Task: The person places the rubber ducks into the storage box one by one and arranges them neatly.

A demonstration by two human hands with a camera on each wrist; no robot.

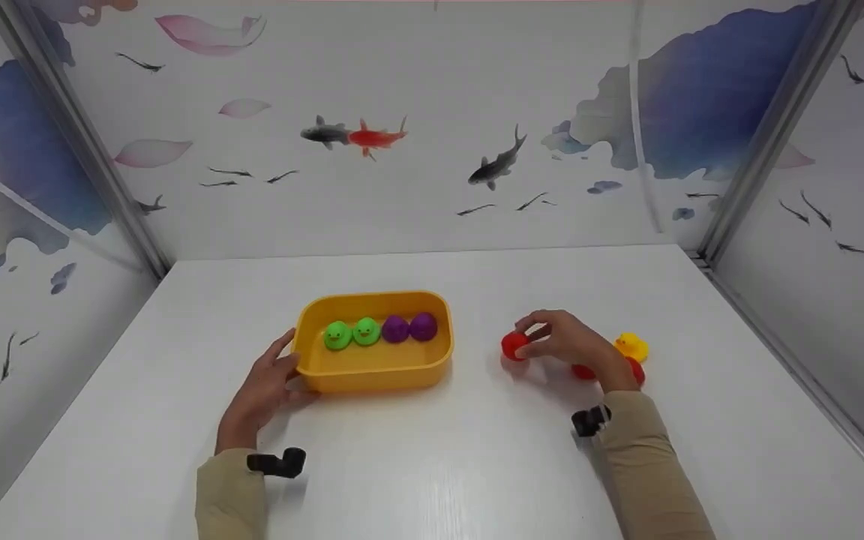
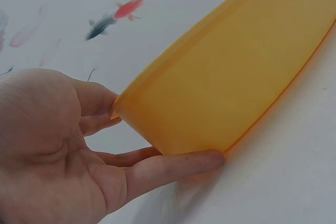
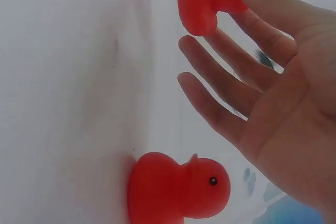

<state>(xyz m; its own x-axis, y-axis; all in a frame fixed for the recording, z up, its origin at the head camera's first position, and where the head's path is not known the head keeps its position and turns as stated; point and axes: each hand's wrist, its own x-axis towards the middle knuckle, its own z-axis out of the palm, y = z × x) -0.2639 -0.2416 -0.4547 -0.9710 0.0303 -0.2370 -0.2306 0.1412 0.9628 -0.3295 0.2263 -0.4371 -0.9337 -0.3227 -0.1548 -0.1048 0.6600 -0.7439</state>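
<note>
A yellow plastic tray (image 1: 379,379) stands on the white table. In it, two green rubber ducks (image 1: 337,335) and two purple rounded toys (image 1: 423,326) form a row. My left hand (image 1: 261,390) holds the tray's left end, the thumb (image 2: 178,169) along the near side and the fingers round the corner. To the right of the tray, my right hand (image 1: 567,341) pinches a red rubber duck (image 1: 514,346) between thumb and fingertips. In the right wrist view this duck (image 3: 202,3) hangs over the table, its upper part cut off by the frame.
Behind and under the right wrist lie a yellow rubber duck (image 1: 631,346) and red rubber ducks (image 1: 636,370), partly hidden by the arm. One red duck (image 3: 178,190) shows near the palm in the right wrist view. Printed white panels (image 1: 432,210) enclose the table (image 1: 417,465).
</note>
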